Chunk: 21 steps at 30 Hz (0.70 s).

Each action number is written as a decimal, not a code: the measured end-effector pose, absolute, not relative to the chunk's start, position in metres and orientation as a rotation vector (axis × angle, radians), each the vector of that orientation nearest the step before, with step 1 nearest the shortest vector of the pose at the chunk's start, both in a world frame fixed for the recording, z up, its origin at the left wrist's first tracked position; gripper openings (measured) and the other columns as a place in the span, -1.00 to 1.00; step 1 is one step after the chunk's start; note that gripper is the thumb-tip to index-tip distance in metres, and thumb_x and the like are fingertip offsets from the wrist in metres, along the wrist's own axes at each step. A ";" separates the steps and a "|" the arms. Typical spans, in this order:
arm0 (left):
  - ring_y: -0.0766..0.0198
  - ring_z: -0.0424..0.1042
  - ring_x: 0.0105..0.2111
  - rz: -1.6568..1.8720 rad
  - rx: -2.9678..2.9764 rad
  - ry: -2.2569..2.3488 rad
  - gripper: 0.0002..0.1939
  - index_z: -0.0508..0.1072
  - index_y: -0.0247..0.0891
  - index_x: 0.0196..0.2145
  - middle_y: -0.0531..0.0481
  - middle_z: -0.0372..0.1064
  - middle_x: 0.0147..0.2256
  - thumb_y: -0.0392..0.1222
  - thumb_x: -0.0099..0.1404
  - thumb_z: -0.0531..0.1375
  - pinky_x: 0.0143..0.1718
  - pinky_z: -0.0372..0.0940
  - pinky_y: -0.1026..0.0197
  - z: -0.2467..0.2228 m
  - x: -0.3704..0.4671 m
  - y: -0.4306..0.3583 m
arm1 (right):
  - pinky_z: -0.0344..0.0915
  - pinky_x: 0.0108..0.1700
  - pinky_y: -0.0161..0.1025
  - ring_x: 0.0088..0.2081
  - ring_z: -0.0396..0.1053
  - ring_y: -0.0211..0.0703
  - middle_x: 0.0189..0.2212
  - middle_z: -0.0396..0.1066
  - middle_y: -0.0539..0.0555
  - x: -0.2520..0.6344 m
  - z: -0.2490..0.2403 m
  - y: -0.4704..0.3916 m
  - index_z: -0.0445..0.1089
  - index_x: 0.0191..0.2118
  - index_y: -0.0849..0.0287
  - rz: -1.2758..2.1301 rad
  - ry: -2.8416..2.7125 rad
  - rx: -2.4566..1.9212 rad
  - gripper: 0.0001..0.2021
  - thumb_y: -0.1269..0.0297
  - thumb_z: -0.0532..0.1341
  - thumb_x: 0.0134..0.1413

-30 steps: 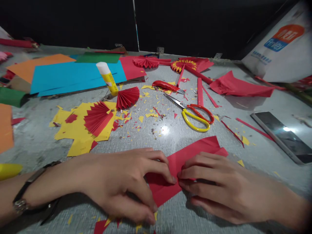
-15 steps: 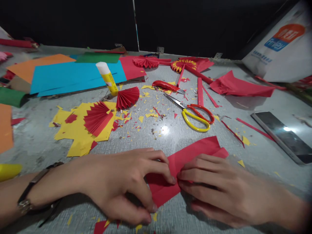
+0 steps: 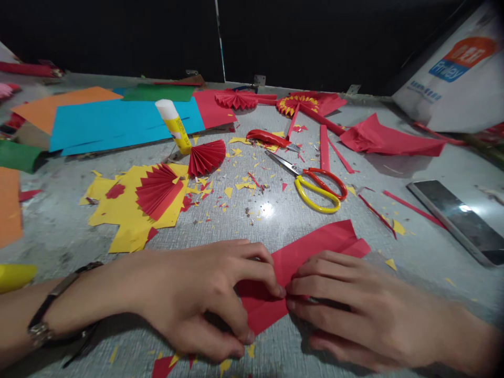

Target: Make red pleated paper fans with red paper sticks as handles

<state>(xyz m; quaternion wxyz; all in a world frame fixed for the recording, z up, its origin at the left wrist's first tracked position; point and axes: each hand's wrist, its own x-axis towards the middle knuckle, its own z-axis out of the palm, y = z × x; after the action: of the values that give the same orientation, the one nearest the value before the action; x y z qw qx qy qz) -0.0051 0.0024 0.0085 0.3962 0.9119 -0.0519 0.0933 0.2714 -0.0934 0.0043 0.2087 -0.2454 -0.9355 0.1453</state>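
Observation:
A red paper sheet (image 3: pixel 318 240) with fold lines lies slantwise on the table near the front. My left hand (image 3: pixel 208 294) rests over its left end, fingers bent, the fingertips pressing on the paper and the thumb at its lower edge. From the right, my right hand (image 3: pixel 354 304) lies across the sheet, its fingertips on the paper close to my left index finger. Both hands' fingers are partly spread. Beyond the sheet are scissors (image 3: pixel 319 194) with red and yellow handles, a red cutter (image 3: pixel 268 138) and pleated red fans (image 3: pixel 159 190).
A glue stick (image 3: pixel 173 126) stands tilted behind yellow paper (image 3: pixel 126 231). Blue paper (image 3: pixel 126 123) lies at the back left, a phone (image 3: pixel 457 218) at the right, and a white bag (image 3: pixel 433 105) at the back right. Paper scraps are scattered about.
My right hand has shifted very slightly, its thumb and fingers a little further apart. My left hand and the red sheet look almost unmoved.

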 end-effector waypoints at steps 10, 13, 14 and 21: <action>0.01 0.47 -0.01 0.226 2.326 -0.142 -0.94 0.66 -0.17 -0.32 -0.19 0.53 -0.06 -0.17 0.27 0.39 0.10 0.42 0.01 0.010 -0.004 0.002 | 0.42 0.02 -0.18 -0.06 0.53 -0.09 -0.10 0.62 0.14 0.271 0.003 -0.094 0.56 0.03 0.25 0.375 -2.603 -0.678 -0.74 0.21 0.20 0.48; 0.01 0.47 -0.01 0.228 2.329 -0.146 -0.93 0.66 -0.17 -0.32 -0.20 0.53 -0.07 -0.17 0.29 0.37 0.10 0.42 0.00 0.009 -0.004 0.003 | 0.42 0.02 -0.16 -0.08 0.53 -0.08 -0.14 0.61 0.14 0.270 0.004 -0.095 0.57 0.00 0.25 0.399 -2.604 -0.683 -0.75 0.21 0.19 0.49; 0.01 0.48 -0.01 0.235 2.329 -0.149 -0.92 0.66 -0.18 -0.33 -0.20 0.53 -0.07 -0.16 0.30 0.36 0.10 0.42 0.01 0.009 -0.003 0.003 | 0.42 0.01 -0.16 -0.09 0.53 -0.09 -0.16 0.61 0.13 0.270 0.005 -0.095 0.57 -0.02 0.25 0.413 -2.606 -0.688 -0.75 0.22 0.19 0.49; -0.04 0.48 0.05 0.252 2.325 -0.131 -0.94 0.65 -0.19 -0.34 -0.21 0.54 0.01 -0.18 0.29 0.39 0.13 0.44 -0.01 0.010 -0.005 0.001 | 0.37 -0.15 -0.13 -0.20 0.49 -0.08 -0.28 0.55 0.13 0.284 0.015 -0.092 0.56 -0.09 0.23 0.476 -2.626 -0.803 -0.77 0.23 0.18 0.50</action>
<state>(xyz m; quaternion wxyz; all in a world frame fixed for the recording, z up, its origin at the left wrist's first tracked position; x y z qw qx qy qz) -0.0048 0.0008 0.0102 0.3892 0.9144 -0.0515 0.0991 0.2838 -0.0920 0.0155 0.1763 -0.2836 -0.9275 0.1681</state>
